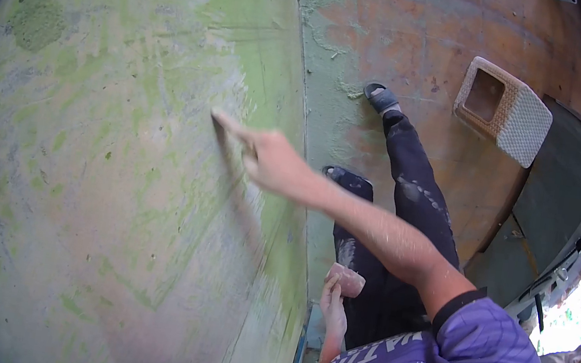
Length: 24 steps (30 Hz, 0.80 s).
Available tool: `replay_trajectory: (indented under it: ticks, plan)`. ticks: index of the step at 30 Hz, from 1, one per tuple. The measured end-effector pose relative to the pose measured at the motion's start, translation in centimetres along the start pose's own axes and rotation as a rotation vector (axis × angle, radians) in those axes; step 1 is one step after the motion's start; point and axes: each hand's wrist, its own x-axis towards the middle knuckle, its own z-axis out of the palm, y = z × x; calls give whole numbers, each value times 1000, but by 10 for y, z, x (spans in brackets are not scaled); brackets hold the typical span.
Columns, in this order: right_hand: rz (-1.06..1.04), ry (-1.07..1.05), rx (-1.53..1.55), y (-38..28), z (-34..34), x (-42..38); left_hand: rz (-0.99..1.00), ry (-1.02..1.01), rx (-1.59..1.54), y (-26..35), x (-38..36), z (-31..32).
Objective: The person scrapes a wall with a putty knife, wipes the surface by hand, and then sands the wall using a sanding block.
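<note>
My right hand [267, 160] reaches across to a large flat panel [124, 160] with patchy green and whitish colouring. The fingers are closed and blurred around something thin, dark-edged and hard to make out, close against the panel's surface. A blurred dark streak runs down from there, and I cannot tell whether it is shadow. Lower down, beside my legs, my left hand [334, 308] grips a dusty pink cylindrical piece [346, 281] between thumb and fingers. Pale dust marks the right forearm.
My legs in dark dusty trousers [419, 176] stand beside the panel, feet in dark footwear [382, 99]. A white woven-textured box-like stool [525, 124] lies on the reddish-brown floor [405, 35]. Dark boards [553, 194] and metal parts are at the right edge.
</note>
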Motion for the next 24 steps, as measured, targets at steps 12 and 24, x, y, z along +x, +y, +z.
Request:
replay_trajectory:
  ticks: [12,24]
  plan:
    - [111,61,31,-27,-40,54,55,-47,-42,5,-2,4]
    - [152,70,60,-33,-50,66,80,-37,-11,13,2,3]
